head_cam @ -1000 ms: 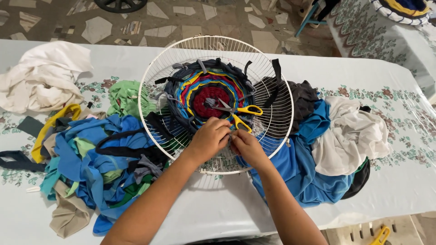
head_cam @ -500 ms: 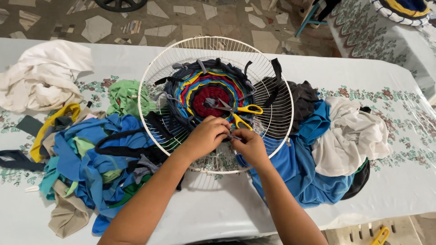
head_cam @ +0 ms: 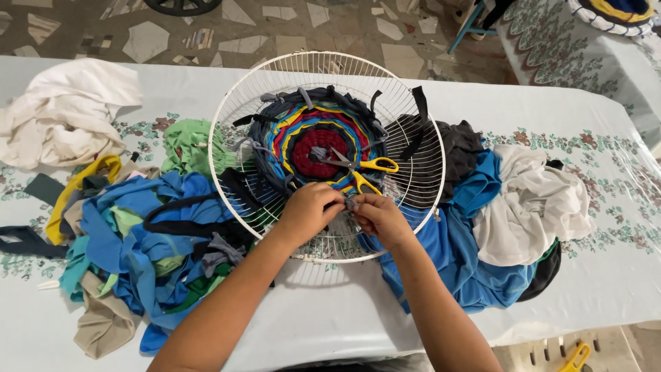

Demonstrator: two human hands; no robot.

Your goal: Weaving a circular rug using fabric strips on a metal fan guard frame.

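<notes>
A round white wire fan guard [head_cam: 275, 76] lies on the table with a woven disc of fabric strips [head_cam: 318, 141] at its centre, red inside, then blue, yellow and grey rings. Yellow-handled scissors [head_cam: 368, 167] rest on the weave. My left hand [head_cam: 310, 212] and my right hand [head_cam: 377, 217] meet at the near edge of the weave, both pinching a grey fabric strip [head_cam: 350, 202] against the wires. What the fingertips do is hidden between the hands.
A heap of blue, green and tan cloth scraps [head_cam: 138, 241] lies left of the guard. White cloth [head_cam: 65, 114] sits far left. Blue, black and white garments [head_cam: 496, 207] lie right. The table has a floral plastic cover [head_cam: 620, 165]. A yellow clip [head_cam: 575, 358] lies on the floor.
Both hands stay at the near edge of the weave; the fingers have shifted slightly as they work the strip. Nothing else moved.
</notes>
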